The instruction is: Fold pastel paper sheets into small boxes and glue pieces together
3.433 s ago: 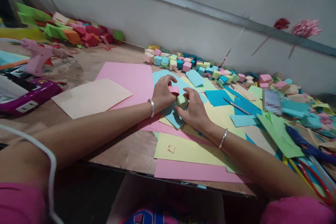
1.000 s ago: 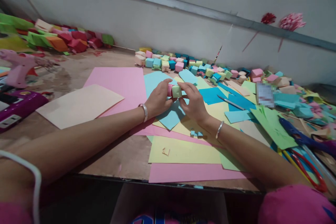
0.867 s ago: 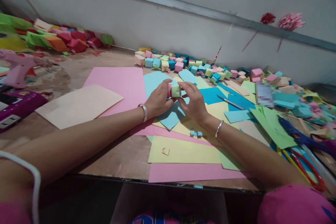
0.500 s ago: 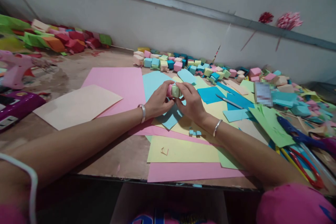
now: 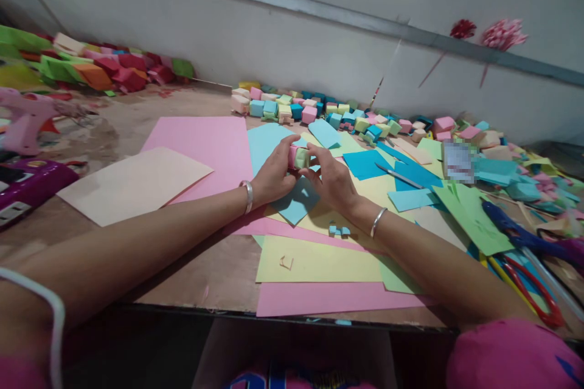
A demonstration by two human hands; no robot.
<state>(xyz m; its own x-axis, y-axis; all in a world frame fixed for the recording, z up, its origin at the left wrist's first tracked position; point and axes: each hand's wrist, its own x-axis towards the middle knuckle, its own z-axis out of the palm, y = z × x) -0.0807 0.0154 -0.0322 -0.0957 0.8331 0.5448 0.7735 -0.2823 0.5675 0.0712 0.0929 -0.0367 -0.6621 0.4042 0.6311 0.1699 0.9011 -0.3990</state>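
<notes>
A small paper cube (image 5: 300, 158), pink on its left side and pale green on the other, is held between my two hands above the sheets. My left hand (image 5: 276, 175) pinches its pink side, fingers behind and thumb in front. At its green side, my right hand (image 5: 336, 179) has the fingertips and thumb closed around the edge. Just beneath lies a light blue paper piece (image 5: 297, 202). Nearer me, tiny light blue folded paper bits (image 5: 338, 231) rest on yellow paper, and a small bent peach strip (image 5: 286, 262) lies on a yellow sheet (image 5: 319, 258).
Several finished paper cubes (image 5: 309, 114) line the wall. Pink sheets (image 5: 201, 146) and a cream sheet (image 5: 132, 185) spread to the left, near a pink glue gun (image 5: 27, 121) and purple power strip (image 5: 34, 188). Rightward lie a craft knife (image 5: 401, 176) and red-handled scissors (image 5: 536, 292).
The paper cube has turned slightly and shifted a little left between my fingers. My right fingertips have moved a bit outward along its green side.
</notes>
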